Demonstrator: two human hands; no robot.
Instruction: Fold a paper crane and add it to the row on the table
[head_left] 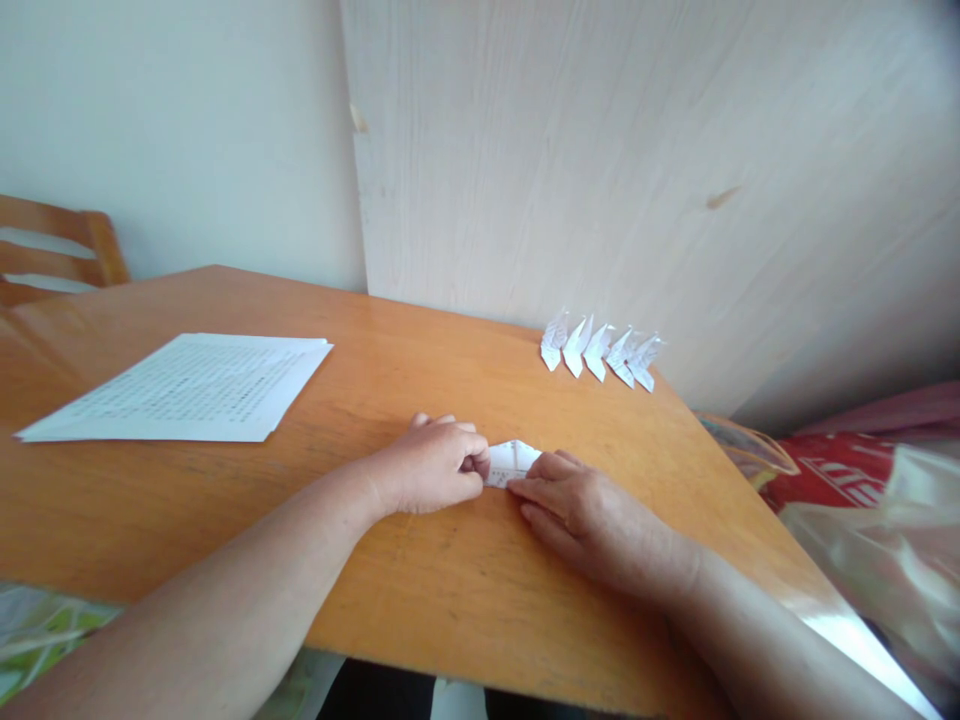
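Left hand (441, 466), curled, pinches one end of the small, folded white printed-paper piece (511, 458); the right hand (581, 512) presses its other end, grip unclear, against the orange-brown wooden tabletop (427, 590), seemingly to keep it flat.

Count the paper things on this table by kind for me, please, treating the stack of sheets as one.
Folded paper pieces in the row: 5
Small folded paper between the left hand and right hand: 1
Stack of printed sheets: 1
Total: 7
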